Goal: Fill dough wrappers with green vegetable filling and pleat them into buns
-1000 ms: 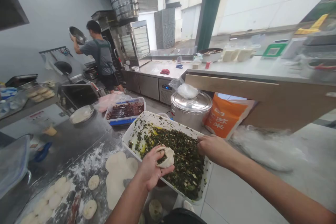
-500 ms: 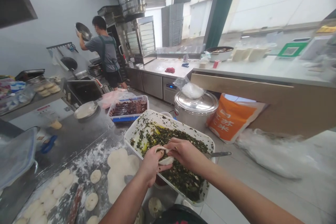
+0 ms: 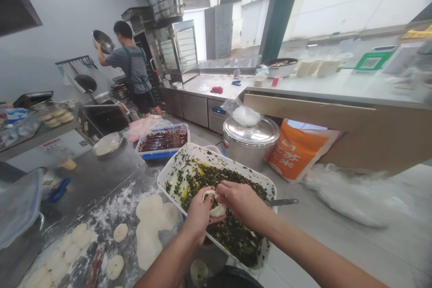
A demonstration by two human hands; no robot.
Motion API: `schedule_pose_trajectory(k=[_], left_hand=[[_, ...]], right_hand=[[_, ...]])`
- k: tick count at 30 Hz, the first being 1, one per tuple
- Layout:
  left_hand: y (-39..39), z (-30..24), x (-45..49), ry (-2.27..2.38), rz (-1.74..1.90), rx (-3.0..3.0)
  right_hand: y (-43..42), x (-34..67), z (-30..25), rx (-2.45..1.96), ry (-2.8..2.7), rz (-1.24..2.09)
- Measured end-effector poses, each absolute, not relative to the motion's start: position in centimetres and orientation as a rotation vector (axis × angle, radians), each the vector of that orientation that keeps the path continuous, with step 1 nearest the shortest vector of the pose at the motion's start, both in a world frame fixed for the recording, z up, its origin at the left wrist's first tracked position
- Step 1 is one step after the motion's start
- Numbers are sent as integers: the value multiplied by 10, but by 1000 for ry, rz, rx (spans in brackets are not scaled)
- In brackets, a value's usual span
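A filled dough wrapper (image 3: 218, 209) rests in my left hand (image 3: 200, 212), whose thumb lies at its opening. My right hand (image 3: 236, 198) pinches the wrapper's upper edge between thumb and fingers. Both hands are over a white tub (image 3: 175, 155) of chopped green filling (image 3: 241, 240), and a utensil's handle (image 3: 285, 201) sticks out over its right rim. Left of the tub, flat dough wrappers (image 3: 148, 238) overlap on the floured metal table. Small dough rounds (image 3: 115, 267) and a cluster of dough pieces (image 3: 72, 252) lie near a rolling pin (image 3: 95, 264).
Behind the white tub stands a tub of dark red filling (image 3: 164, 140). A lidded steel pot (image 3: 251, 132) and an orange bag (image 3: 290, 150) are beyond it on the right. Flour sits in a shallow bowl (image 3: 108, 144). A co-worker (image 3: 135, 69) holds up a metal bowl at the back left.
My fingers have shifted slightly along the wrapper's edge, and its opening looks rounder. The view has moved a little. The co-worker still holds the bowl.
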State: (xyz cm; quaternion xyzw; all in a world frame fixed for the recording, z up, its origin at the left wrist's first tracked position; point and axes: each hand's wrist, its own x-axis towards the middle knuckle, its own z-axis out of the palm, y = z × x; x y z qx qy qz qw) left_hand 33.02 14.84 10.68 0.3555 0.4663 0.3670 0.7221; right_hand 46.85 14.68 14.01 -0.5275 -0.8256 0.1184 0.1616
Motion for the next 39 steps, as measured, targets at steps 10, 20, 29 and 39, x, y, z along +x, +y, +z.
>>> schedule_pose_trajectory(k=[10, 20, 29, 39], left_hand=[[161, 117, 320, 1126, 586, 1051], [157, 108, 323, 1040, 792, 739], [159, 111, 325, 1060, 729, 925], [160, 109, 323, 1029, 626, 967]], right_hand=[[154, 460, 145, -1552, -2420, 431], [151, 456, 138, -1550, -2403, 369], [153, 455, 142, -1548, -2366, 239], [146, 452, 150, -1459, -2469, 123]])
